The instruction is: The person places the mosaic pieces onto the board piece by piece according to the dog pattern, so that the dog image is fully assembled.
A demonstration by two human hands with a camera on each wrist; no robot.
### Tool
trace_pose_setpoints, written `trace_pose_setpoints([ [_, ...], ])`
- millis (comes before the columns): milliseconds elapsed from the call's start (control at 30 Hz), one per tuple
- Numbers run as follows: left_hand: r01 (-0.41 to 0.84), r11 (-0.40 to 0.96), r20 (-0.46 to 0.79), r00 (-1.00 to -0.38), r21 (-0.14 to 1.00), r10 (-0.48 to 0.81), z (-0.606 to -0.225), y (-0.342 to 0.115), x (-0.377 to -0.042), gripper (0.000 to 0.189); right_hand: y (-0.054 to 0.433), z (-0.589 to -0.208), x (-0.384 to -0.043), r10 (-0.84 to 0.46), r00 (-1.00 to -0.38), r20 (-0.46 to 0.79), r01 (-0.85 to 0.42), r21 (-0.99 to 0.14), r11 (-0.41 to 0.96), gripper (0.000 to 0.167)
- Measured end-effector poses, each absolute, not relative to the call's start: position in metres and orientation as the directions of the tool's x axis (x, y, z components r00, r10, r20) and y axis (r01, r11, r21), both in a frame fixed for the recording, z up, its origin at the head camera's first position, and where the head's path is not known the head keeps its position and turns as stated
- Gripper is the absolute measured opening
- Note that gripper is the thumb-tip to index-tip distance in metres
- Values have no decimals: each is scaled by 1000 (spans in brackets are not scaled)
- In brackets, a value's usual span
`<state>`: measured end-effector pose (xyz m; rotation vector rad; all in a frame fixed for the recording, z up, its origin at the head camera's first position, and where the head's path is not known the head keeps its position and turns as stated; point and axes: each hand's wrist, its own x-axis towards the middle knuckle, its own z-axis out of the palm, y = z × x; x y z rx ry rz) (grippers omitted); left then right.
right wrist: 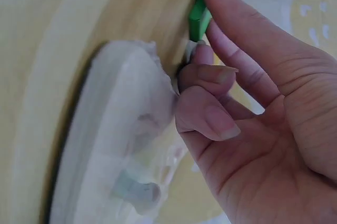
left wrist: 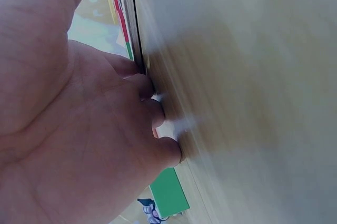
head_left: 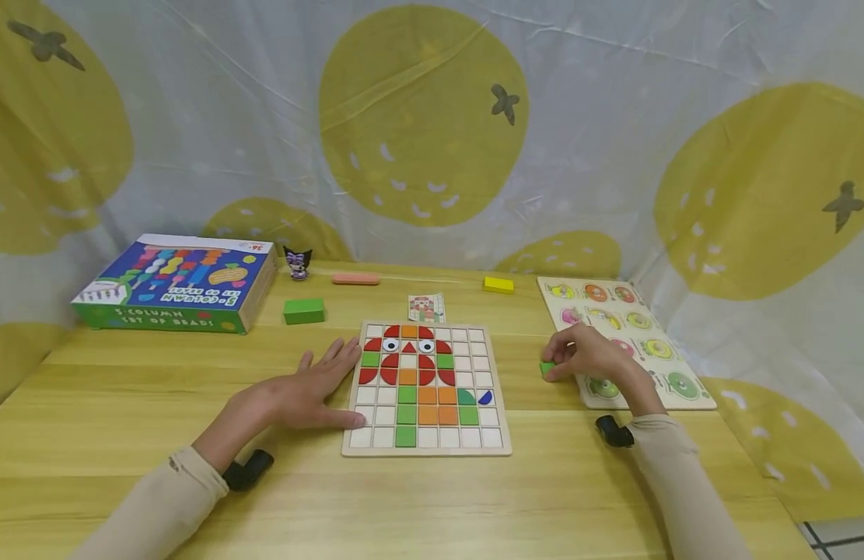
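Note:
My left hand [head_left: 302, 395] lies with straight fingers against the left edge of a wooden grid board [head_left: 426, 452], its thumb on the board's lower left. Red, orange, green and blue tiles on the grid make a parrot-like picture, with two eye tiles near the top. Over on the right, my right hand [head_left: 589, 358] pinches a small green tile [right wrist: 198, 17] between thumb and fingers, low over the table beside a fruit puzzle board [head_left: 655, 393]. In the right wrist view its other fingers are curled.
Behind the grid board lie a small picture card [head_left: 427, 308], a green block [head_left: 304, 311], a yellow block [head_left: 498, 285] and a pink stick [head_left: 355, 279]. A small figurine [head_left: 298, 264] stands near a bead-set box [head_left: 180, 284] at the back left. A patterned curtain hangs behind.

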<state>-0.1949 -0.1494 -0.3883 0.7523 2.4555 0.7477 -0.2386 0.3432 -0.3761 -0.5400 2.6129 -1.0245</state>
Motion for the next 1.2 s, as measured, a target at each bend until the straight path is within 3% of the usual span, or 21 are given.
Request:
trace_pose_setpoints([
  [500, 358, 677, -252, -736, 643, 629, -391, -151, -193, 124, 333, -386, -243, -436, -891, -125, -241, -684, 689, 22],
  [867, 359, 733, -299, -743, 578, 599, -378, -139, -190, 117, 336, -382, -239, -422, -896, -136, -203, -721, 662, 13],
  [1000, 361, 739, -300, -746, 569, 595, -377, -138, -192, 118, 330, -377, -237, -499, -853, -154, -195, -792, 578, 12],
  [1200, 355, 731, -287, -752, 583, 594, -392, -146, -197, 125, 304, -376, -234, -679, -724, -122, -235, -881, 409, 11],
])
